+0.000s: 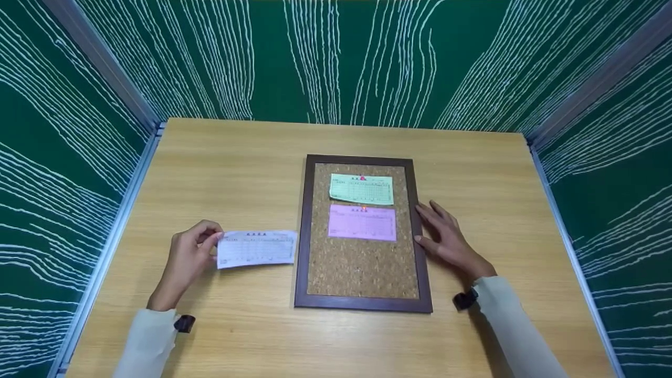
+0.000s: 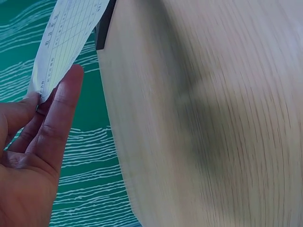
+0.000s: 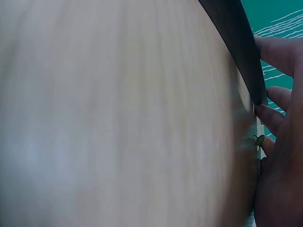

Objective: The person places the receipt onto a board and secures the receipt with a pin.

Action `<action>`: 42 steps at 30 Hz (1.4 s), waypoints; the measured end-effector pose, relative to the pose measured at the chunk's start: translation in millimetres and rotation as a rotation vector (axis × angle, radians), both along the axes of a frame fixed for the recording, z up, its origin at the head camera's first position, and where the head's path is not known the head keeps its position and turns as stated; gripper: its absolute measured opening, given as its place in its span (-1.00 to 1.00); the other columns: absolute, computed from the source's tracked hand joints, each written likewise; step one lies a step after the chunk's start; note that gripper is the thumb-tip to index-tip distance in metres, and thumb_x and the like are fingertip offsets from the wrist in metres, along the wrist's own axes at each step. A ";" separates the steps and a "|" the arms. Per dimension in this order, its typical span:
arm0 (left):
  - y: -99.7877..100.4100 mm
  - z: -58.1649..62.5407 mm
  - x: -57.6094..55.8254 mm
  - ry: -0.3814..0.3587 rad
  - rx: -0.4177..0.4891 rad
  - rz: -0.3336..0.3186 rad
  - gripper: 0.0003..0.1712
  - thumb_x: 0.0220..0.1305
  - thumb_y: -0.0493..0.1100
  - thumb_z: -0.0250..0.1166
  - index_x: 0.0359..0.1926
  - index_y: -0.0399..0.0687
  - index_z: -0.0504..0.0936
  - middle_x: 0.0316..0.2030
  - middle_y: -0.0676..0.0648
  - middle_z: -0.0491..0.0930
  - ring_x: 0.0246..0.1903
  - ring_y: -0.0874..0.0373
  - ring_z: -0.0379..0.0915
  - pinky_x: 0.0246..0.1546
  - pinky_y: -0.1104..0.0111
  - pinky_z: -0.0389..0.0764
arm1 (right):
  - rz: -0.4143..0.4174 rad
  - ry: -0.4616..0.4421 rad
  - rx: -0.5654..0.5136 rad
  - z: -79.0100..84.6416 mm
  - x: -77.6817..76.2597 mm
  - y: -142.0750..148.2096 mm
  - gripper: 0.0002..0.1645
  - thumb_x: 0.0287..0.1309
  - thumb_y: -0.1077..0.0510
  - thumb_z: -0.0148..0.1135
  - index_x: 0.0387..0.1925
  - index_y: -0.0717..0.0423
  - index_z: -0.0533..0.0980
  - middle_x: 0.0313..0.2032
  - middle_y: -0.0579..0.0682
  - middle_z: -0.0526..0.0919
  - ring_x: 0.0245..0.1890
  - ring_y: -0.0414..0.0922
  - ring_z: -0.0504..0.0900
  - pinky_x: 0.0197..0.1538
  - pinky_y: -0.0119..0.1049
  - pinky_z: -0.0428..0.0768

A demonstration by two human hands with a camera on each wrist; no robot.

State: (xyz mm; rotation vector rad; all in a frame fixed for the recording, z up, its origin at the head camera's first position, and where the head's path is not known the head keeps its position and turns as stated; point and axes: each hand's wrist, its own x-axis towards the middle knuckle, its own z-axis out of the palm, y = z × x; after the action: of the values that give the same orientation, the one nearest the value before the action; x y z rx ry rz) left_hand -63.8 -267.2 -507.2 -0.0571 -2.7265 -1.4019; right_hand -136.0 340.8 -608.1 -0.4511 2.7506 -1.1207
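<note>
My left hand (image 1: 190,251) pinches the left edge of a white printed form slip (image 1: 256,249) between thumb and fingers, left of a framed cork board (image 1: 362,270). The left wrist view shows the pinched end of the slip (image 2: 61,42) and the fingers under it. My right hand (image 1: 446,239) rests with thumb and fingertips against the right side of the board's dark frame (image 3: 239,47). On the cork, a green form slip (image 1: 361,190) hangs from a red pin (image 1: 362,178). Below it is a purple form slip (image 1: 362,223) with an orange-red pin (image 1: 364,208).
The board lies on a light wooden table (image 1: 236,173). Green panels with white wavy lines (image 1: 315,63) stand behind and on both sides. A small green thing (image 3: 260,140), its kind unclear, shows by the right fingers. Each wrist wears a small black device (image 1: 184,323).
</note>
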 end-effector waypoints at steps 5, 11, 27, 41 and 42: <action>4.1 1.9 1.4 -0.027 0.042 0.012 -0.90 0.59 -0.40 0.29 -0.06 -0.23 0.73 -0.17 -0.22 0.80 -0.24 -0.02 0.73 -0.42 0.14 0.83 | -0.006 -0.016 0.003 1.2 0.9 0.4 -0.04 0.46 -0.02 0.40 0.75 -0.06 0.21 0.75 0.08 0.10 0.75 0.26 -0.18 0.60 0.55 -0.15; 8.0 2.0 1.6 -0.029 0.063 0.009 -0.91 0.58 -0.39 0.30 -0.07 -0.24 0.74 -0.19 -0.21 0.79 -0.27 -0.03 0.74 -0.42 0.18 0.82 | -0.005 -0.009 0.004 1.3 1.4 0.6 -0.03 0.46 -0.05 0.40 0.74 -0.04 0.22 0.74 0.13 0.13 0.75 0.27 -0.16 0.59 0.54 -0.13; 14.5 3.9 -3.5 -0.048 0.103 -0.001 -0.91 0.60 -0.39 0.28 -0.05 -0.25 0.72 -0.18 -0.21 0.78 -0.22 -0.06 0.74 -0.37 0.11 0.84 | -0.005 -0.095 0.007 15.3 -0.9 -10.0 -0.09 0.55 -0.05 0.34 0.75 -0.05 0.20 0.76 0.05 0.06 0.77 0.22 -0.23 0.62 0.54 -0.18; 26.8 -2.4 -8.7 -0.009 0.102 -0.021 -0.93 0.55 -0.43 0.32 -0.09 -0.26 0.72 -0.19 -0.22 0.78 -0.22 -0.10 0.78 -0.43 0.17 0.82 | 0.030 0.035 -0.097 29.0 12.3 -33.2 -0.24 0.48 0.15 0.41 0.60 0.19 0.41 0.69 0.17 0.23 0.72 0.25 0.01 0.64 0.45 -0.03; 27.4 -3.0 -9.0 -0.005 0.101 -0.022 -0.92 0.54 -0.43 0.32 -0.10 -0.26 0.73 -0.20 -0.23 0.78 -0.22 -0.10 0.78 -0.42 0.15 0.83 | 0.037 0.046 -0.103 28.8 13.9 -35.1 -0.24 0.47 0.17 0.41 0.59 0.20 0.41 0.68 0.18 0.25 0.72 0.25 0.04 0.64 0.45 -0.02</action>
State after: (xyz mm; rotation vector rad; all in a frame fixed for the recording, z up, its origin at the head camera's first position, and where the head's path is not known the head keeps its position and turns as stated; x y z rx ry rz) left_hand -72.9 -239.8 -510.2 -0.0773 -2.6620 -1.5457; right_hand -122.1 305.6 -579.3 -0.5446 2.7198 -1.2628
